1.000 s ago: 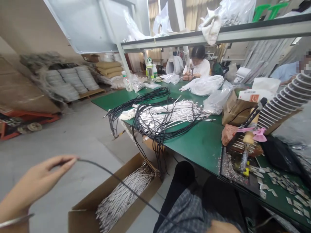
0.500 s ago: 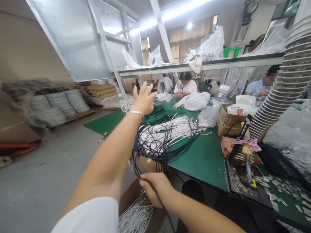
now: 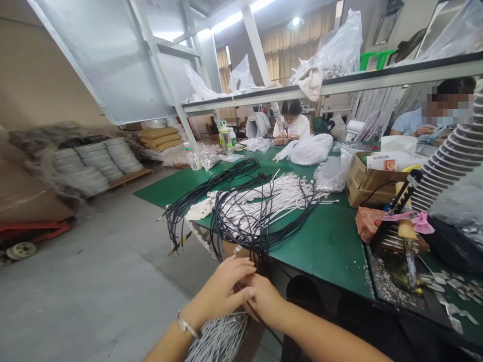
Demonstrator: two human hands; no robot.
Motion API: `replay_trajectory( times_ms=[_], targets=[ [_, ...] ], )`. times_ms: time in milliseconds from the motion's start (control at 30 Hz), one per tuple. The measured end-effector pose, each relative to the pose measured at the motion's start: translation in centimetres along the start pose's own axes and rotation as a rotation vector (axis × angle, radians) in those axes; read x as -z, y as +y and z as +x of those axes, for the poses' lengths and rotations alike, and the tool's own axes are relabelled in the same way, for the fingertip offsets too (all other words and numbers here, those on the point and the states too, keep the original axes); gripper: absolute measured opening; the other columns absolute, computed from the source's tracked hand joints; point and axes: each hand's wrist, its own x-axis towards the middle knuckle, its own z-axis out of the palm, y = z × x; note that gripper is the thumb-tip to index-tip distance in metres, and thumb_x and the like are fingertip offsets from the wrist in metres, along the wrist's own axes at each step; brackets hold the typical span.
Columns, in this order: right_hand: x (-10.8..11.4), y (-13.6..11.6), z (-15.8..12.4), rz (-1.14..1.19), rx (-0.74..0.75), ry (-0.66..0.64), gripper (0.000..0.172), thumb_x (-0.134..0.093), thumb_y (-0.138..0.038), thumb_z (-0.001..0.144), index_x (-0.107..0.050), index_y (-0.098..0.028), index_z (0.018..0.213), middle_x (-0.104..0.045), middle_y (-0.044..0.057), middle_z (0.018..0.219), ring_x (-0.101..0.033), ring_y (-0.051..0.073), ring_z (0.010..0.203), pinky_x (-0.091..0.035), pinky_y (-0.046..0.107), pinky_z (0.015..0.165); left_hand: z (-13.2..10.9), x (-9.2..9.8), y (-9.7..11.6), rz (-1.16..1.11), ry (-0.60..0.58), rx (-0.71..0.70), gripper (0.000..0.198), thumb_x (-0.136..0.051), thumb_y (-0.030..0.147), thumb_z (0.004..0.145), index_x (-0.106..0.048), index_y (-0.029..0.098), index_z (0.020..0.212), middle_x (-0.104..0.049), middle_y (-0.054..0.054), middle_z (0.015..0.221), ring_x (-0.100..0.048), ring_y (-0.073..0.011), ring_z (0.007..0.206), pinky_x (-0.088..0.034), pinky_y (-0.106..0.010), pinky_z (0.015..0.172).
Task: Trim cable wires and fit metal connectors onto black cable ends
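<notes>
My right hand (image 3: 267,300) is closed around a black cable below the table's front edge, and the cable's tail (image 3: 269,329) runs down past the wrist. My left hand (image 3: 222,286), with a silver bracelet (image 3: 187,324), reaches over to it. Its fingers are stretched over the right fingertips and its thumb stands apart; part of the cable between the hands is hidden. Ahead, a loop of black cables (image 3: 290,232) lies over a heap of white cables (image 3: 279,193). A second bundle of black cables (image 3: 211,183) hangs over the table's left edge.
Below my hands, a box holds grey-white cables (image 3: 222,334). On the green table (image 3: 320,251) stand a cardboard box (image 3: 362,181) and a brick (image 3: 369,223) beside a soldering iron (image 3: 409,246). A ribbed hose (image 3: 449,166) comes down at right. Two people sit behind the table.
My left hand has come back from above the far part of the table to my right hand. The right hand keeps its hold on the cable. The view has shifted slightly.
</notes>
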Motion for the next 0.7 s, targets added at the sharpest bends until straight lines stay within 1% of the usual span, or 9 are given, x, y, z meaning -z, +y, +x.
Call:
replay_trajectory(
  times_ms=[100,167,233,300,367,433,533,600,700],
  targets=[
    [1.7,1.8,-5.6,-0.007,-0.137,-0.021,0.016,-0.065,-0.032,0.087,-0.062,-0.016,0.086,-0.062,0.001,0.080,-0.059,0.016,0.074,-0.050,0.033,0.072,-1.4,-1.8,-0.3,-0.089,-0.024,0.054,0.038,-0.057,0.049,0.092,-0.067,0.023,0.119,-0.071,-0.011,0.123,-0.057,-0.0324,0.126,-0.032,-0.055,0.116],
    [3.2,2.6,-10.0,0.014,-0.225,0.002,0.021,-0.060,-0.031,0.086,-0.055,-0.018,0.070,-0.055,-0.001,0.069,-0.053,0.015,0.068,-0.046,0.030,0.068,-1.7,-2.5,-0.2,-0.118,-0.003,0.066,0.035,-0.056,0.047,0.092,-0.068,0.022,0.114,-0.073,-0.012,0.118,-0.060,-0.0328,0.122,-0.038,-0.054,0.112],
    [4.6,3.0,-13.8,0.052,-0.308,0.049,0.031,-0.052,-0.037,0.088,-0.047,-0.020,0.063,-0.050,-0.001,0.064,-0.049,0.016,0.065,-0.043,0.030,0.064,-1.5,-3.3,1.0,-0.134,0.004,0.048,0.034,-0.053,0.047,0.094,-0.068,0.022,0.112,-0.073,-0.013,0.115,-0.063,-0.0309,0.114,-0.046,-0.048,0.104],
    [5.7,2.8,-16.7,0.108,-0.365,0.100,0.038,-0.047,-0.047,0.089,-0.044,-0.021,0.062,-0.047,-0.001,0.061,-0.047,0.016,0.061,-0.040,0.028,0.059,-1.0,-4.9,3.2,-0.190,-0.023,-0.001,0.034,-0.050,0.048,0.095,-0.068,0.023,0.110,-0.073,-0.013,0.110,-0.066,-0.0281,0.104,-0.051,-0.042,0.095],
    [6.6,2.0,-18.4,0.160,-0.400,0.166,0.042,-0.042,-0.056,0.090,-0.048,-0.021,0.066,-0.049,-0.001,0.063,-0.048,0.016,0.062,-0.041,0.028,0.059,-0.2,-7.4,6.1,-0.303,-0.094,-0.082,0.037,-0.052,0.056,0.092,-0.068,0.025,0.107,-0.073,-0.012,0.104,-0.067,-0.0276,0.098,-0.052,-0.040,0.089],
    [7.6,0.6,-19.4,0.195,-0.419,0.243,0.047,-0.039,-0.063,0.090,-0.051,-0.022,0.070,-0.052,0.000,0.066,-0.051,0.017,0.065,-0.043,0.028,0.062,0.6,-10.4,9.1,-0.418,-0.139,-0.140,0.051,-0.053,0.071,0.083,-0.068,0.025,0.099,-0.072,-0.011,0.092,-0.066,-0.0274,0.086,-0.052,-0.040,0.079],
    [9.0,-1.8,-20.5,0.206,-0.428,0.324,0.049,-0.036,-0.067,0.092,-0.053,-0.023,0.077,-0.056,0.002,0.071,-0.053,0.018,0.068,-0.045,0.029,0.065,1.5,-14.0,12.8,-0.526,-0.180,-0.076,0.060,-0.033,0.074,0.088,-0.062,0.023,0.078,-0.067,-0.010,0.079,-0.063,-0.0240,0.075,-0.051,-0.037,0.072],
    [9.6,-2.8,-21.4,0.225,-0.427,0.316,0.049,-0.033,-0.068,0.092,-0.053,-0.025,0.084,-0.059,0.002,0.075,-0.056,0.018,0.069,-0.046,0.030,0.067,1.7,-15.3,14.3,-0.554,-0.214,-0.072,0.066,-0.020,0.073,0.091,-0.057,0.022,0.069,-0.064,-0.009,0.072,-0.062,-0.0217,0.071,-0.051,-0.035,0.070],
    [9.9,-2.9,-23.0,0.246,-0.415,0.260,0.048,-0.034,-0.069,0.092,-0.053,-0.025,0.088,-0.061,0.002,0.076,-0.059,0.017,0.070,-0.047,0.029,0.066,1.7,-16.0,15.3,-0.540,-0.239,-0.075,0.072,-0.015,0.075,0.090,-0.053,0.022,0.061,-0.061,-0.007,0.064,-0.061,-0.0207,0.068,-0.051,-0.035,0.070]
  ],
)
